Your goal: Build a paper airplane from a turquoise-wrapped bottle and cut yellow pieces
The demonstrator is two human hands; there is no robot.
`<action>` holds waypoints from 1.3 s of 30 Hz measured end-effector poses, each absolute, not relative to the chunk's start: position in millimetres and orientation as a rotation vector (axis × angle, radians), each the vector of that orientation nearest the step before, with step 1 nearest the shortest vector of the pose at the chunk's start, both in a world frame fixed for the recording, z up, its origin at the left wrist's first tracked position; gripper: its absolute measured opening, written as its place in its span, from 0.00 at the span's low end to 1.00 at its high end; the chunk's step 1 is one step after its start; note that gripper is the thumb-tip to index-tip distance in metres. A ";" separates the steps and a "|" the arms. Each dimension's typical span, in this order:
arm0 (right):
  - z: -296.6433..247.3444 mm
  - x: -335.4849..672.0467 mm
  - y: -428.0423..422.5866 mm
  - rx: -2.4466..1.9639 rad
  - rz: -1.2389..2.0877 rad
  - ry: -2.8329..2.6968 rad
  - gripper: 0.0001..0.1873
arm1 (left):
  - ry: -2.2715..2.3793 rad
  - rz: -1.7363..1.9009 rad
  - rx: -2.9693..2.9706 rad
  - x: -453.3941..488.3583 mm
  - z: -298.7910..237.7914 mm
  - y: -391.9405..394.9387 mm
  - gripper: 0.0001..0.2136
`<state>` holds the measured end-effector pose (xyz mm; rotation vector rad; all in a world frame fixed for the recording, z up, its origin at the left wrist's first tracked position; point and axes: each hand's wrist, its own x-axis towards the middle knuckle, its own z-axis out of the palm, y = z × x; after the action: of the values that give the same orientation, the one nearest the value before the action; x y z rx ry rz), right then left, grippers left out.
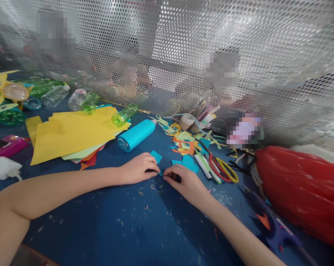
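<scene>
My left hand [141, 168] and my right hand [185, 181] meet over the blue table, fingertips pinched. Between them is a small blue paper piece [161, 173], mostly hidden by the fingers. Just beyond my left hand lies a blue paper square [156, 156]. A rounded blue paper cutout [190, 163] rests right behind my right hand. Farther back, a bottle wrapped in blue paper [137, 135] lies on its side. To the right of my right hand are several markers [203, 166] and scissors [225, 170] with red and yellow handles.
Yellow paper sheets [72, 131], plastic bottles [55, 96] and a green bottle [125, 115] lie at the back left. Paper scraps [183, 142] pile up by the perforated metal screen [178, 48]. At right are a red plastic bag [300, 188] and a glue gun [280, 232]. A white charger [3, 168] sits left.
</scene>
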<state>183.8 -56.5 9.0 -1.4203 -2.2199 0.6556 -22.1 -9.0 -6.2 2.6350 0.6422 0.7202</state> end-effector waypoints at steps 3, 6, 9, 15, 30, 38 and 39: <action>9.1 182.7 -56.1 -1.445 0.641 -2.197 0.05 | 0.626 0.715 2.623 -22.1 -6.1 -8.7 0.06; 7.9 181.9 -55.9 -1.475 0.618 -2.172 0.05 | 0.617 0.724 2.650 -22.1 -6.3 -9.5 0.06; 6.6 181.6 -56.1 -1.515 0.581 -2.166 0.05 | 0.618 0.747 2.683 -22.3 -7.5 -10.3 0.07; 7.0 181.2 -56.2 -1.559 0.527 -2.179 0.06 | 0.639 0.763 2.695 -22.2 -10.3 -10.6 0.08; 5.0 179.8 -52.9 -1.607 0.571 -2.156 0.05 | 0.740 0.623 2.658 -12.9 -3.2 -7.5 0.06; 6.6 181.3 -55.6 -1.471 0.566 -2.157 0.04 | 0.649 0.698 2.815 -11.9 -6.9 -10.4 0.10; 7.3 181.6 -56.0 -1.444 0.570 -2.167 0.04 | 0.646 0.702 2.818 -12.0 -7.0 -10.8 0.09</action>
<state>181.6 -56.0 7.3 -1.4439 -2.1674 0.5702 -12.0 -10.8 -7.0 2.8180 0.6463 0.7016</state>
